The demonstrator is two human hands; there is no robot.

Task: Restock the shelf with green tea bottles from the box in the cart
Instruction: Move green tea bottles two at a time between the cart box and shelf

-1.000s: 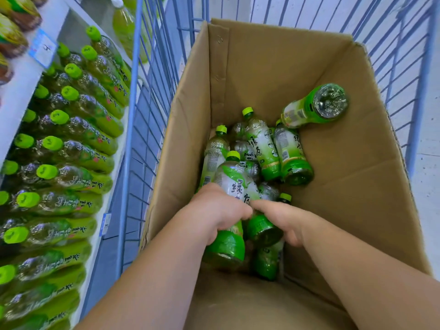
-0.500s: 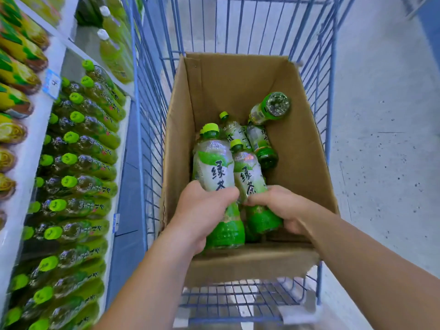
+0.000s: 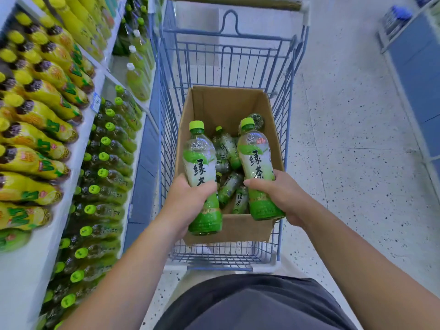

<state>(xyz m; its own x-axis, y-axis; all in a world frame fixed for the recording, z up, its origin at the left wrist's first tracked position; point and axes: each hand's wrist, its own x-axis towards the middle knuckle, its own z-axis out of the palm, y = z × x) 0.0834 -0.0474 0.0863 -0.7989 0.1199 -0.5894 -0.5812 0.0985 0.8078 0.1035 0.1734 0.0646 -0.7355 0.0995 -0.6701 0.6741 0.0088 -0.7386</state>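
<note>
both forearms extended forward, left hand [image 3: 188, 201] curled gripping, right hand [image 3: 281, 196] curled gripping

cart's wire wall [image 3: 167, 129] stands between box [image 3: 188, 139] and crowded shelf [image 3: 67, 198]; overhead is open.

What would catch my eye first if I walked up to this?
The left hand grips one green tea bottle and the right hand a second bottle, caps up, over the cardboard box of loose bottles in the blue cart. On the left, shelves are packed with green-capped bottles below and yellow bottles above.
</note>
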